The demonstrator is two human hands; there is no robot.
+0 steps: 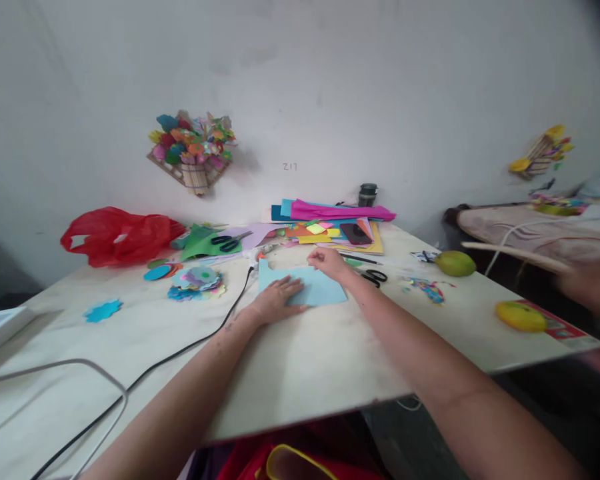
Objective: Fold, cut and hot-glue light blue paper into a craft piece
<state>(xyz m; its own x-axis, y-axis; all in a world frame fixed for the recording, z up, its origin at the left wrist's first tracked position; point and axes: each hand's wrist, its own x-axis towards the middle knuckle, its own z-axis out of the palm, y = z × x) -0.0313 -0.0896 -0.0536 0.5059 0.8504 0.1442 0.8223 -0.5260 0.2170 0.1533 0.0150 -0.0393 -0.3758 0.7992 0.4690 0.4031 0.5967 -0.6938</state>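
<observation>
A sheet of light blue paper (324, 290) lies on the table, with a piece cut out of its far left side. My left hand (279, 300) rests flat on its left part, fingers spread. Over the far edge of the sheet, my right hand (327, 261) is closed with its fingers curled together; what they hold, if anything, is too small to make out. Just right of that hand are black-handled scissors (375, 276) and a dark pencil (363, 259). A white glue gun (253, 256) sits beyond the left hand, its black cord running toward me.
Cut paper flowers (197, 280) are piled at left, near a red plastic bag (117, 237). Coloured paper and a phone (355, 233) lie at the back. Two mangoes (455, 263) are at right. Another person's blurred arm (593, 287) reaches in at far right.
</observation>
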